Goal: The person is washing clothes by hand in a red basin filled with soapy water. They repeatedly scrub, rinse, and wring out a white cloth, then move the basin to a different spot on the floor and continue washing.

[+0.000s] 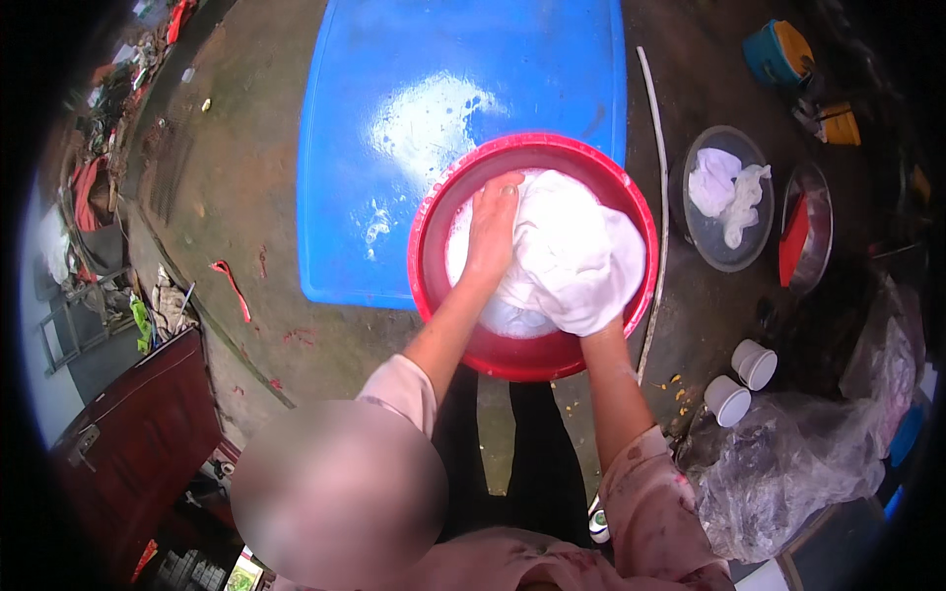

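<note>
Head view shows the wet white cloth (567, 251) bunched in the red basin (631, 197), limp, heavy, slippery; best grabbed by thick folds. Left hand (491, 231) presses it flat-fingered; right hand is buried beneath, fingers unseen.

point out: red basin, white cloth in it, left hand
red basin (431, 229), head view, left rim.
white cloth (576, 251), head view, middle of the bunched fabric.
left hand (493, 222), head view, back of the hand, pressing the cloth.

Bare earth floor (246, 187), daylit. Blue board (394, 148) lies flat on it. Dark red cabinet (138, 414) at left.
</note>
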Demonstrator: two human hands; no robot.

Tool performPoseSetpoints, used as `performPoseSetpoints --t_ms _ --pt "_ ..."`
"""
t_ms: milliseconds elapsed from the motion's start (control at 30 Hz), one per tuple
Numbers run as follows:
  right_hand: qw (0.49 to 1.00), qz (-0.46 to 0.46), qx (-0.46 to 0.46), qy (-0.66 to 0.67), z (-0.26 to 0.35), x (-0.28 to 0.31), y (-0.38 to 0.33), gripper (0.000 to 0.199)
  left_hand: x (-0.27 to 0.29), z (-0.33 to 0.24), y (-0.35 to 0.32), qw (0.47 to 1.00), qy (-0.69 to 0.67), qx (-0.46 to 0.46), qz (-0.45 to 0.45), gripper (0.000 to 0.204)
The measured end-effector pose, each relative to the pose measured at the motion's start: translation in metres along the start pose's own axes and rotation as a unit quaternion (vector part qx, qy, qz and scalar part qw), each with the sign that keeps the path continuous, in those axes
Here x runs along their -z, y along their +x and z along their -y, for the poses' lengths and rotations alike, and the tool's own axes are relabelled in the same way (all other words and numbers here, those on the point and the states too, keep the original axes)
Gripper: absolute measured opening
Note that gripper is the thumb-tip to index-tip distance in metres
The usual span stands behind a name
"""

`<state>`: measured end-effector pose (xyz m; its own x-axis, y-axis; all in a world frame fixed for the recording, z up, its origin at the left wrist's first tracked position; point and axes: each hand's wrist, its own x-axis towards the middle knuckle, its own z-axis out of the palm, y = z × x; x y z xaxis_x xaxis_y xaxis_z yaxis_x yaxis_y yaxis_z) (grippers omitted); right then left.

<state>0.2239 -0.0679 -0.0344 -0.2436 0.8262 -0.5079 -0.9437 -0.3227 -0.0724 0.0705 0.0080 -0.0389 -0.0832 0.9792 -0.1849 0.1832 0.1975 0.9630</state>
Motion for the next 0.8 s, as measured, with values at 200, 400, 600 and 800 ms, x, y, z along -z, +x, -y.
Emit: performPoseSetpoints --t_ms 200,400,600,800 --pt "0.995 0.086 0.001 0.055 0.007 0.025 -0.004 0.087 -0.060 -0.032 -0.099 0.948 0.198 -0.183 0.168 0.036" --pt "0.990 0.006 0.048 -0.136 -0.015 0.026 -0.003 0.059 -0.062 -0.025 -0.048 0.946 0.320 -0.044 -0.006 0.035" --pt "0.999 0.047 0.009 0.005 -0.006 0.010 -0.011 0.063 -0.065 -0.035 -0.071 0.894 0.354 -0.216 0.169 0.037" --pt "0.999 0.047 -0.007 0.018 -0.007 0.013 -0.007 0.067 -0.060 -0.026 -0.080 0.918 0.310 -0.230 0.094 0.040"
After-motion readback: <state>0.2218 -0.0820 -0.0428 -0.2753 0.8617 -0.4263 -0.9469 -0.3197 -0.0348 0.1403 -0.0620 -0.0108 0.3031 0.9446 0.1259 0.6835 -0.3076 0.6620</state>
